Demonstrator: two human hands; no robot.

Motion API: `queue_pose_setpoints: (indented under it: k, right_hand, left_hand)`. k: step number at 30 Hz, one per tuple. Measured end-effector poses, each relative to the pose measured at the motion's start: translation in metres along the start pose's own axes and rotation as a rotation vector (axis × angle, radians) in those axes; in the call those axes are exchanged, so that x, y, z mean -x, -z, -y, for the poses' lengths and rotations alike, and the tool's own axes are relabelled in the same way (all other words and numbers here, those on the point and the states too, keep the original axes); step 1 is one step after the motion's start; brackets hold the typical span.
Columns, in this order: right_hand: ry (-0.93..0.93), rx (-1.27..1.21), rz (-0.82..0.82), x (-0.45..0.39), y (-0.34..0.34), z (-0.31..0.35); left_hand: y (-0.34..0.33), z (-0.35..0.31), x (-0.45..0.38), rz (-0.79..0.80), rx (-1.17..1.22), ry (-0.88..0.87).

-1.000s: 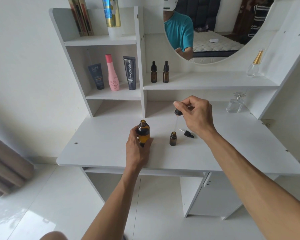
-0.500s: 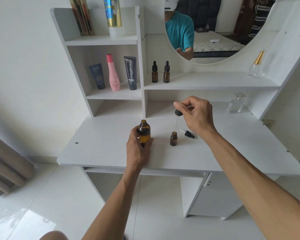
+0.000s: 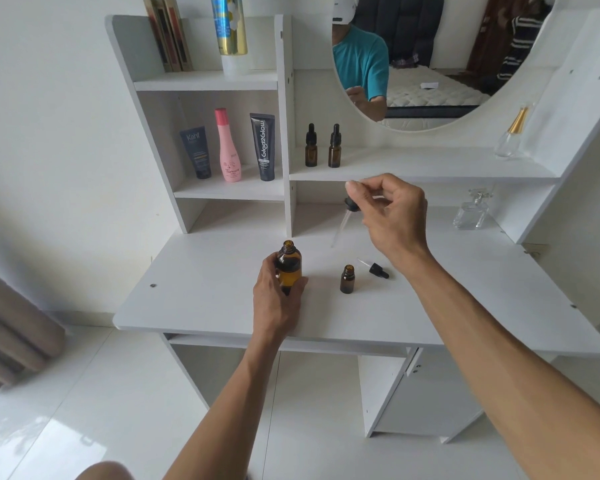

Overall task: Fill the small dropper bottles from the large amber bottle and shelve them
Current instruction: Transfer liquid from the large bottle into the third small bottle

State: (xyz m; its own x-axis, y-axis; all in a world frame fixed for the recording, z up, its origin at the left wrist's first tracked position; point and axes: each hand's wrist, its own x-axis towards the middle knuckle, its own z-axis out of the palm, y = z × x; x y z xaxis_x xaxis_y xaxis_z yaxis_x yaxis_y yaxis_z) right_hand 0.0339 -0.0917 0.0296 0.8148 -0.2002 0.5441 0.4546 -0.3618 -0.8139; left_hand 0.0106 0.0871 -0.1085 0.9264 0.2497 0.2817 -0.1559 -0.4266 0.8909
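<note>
1. Workstation: a white laminate vanity desk (image 3: 205, 292) with a shelf unit above it and a round mirror (image 3: 440, 64) at the rear.
2. Source container: the large amber glass bottle (image 3: 289, 266) stands upright and uncapped on the desk. The left hand (image 3: 274, 299) is wrapped around its lower body and steadies it.
3. Transfer tool: the right hand (image 3: 392, 216) pinches the black rubber bulb of a long clear glass dropper (image 3: 343, 221) between thumb and forefinger. The pipette hangs tilted, with its tip in the air between the two open bottles and touching neither. Whether it carries liquid cannot be told.
4. Receiving container: a small amber dropper bottle (image 3: 347, 279) stands open on the desk, near the large bottle on its right side.
5. Its closure, a small black-capped dropper (image 3: 374, 269), lies on its side just beside the small bottle.
6. Completed stock: two capped amber dropper bottles (image 3: 323, 147) stand side by side on the middle shelf (image 3: 430, 169).
7. Step in hand, as judged: liquid transfer for the third small bottle.
8. Next move: align the pipette tip over a narrow bottle mouth, lower it vertically, and control bulb pressure.
9. Remaining: fit the small dropper and shelve the bottle.
</note>
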Motion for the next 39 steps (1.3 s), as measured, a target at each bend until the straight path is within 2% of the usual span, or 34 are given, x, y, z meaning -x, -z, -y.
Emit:
queue_pose_setpoints:
  k: [11,22,29,39]
  right_hand:
    - [0.033,-0.108,0.096,-0.006,-0.049,0.04]
    - [0.033,-0.027,0.208,0.003,-0.068,0.017]
    - [-0.038,0.02,0.325,0.016,-0.075,0.0]
    - [-0.067,0.103,0.334,0.028,-0.079,-0.014]
  left_hand:
    - [0.002,-0.002,0.001,-0.005,0.01,0.001]
    - [0.001,0.0,0.0,-0.004,-0.002,-0.01]
    - [0.0,0.0,-0.001,0.003,0.011,-0.013]
    - [-0.001,0.004,-0.001,-0.005,0.014,-0.03]
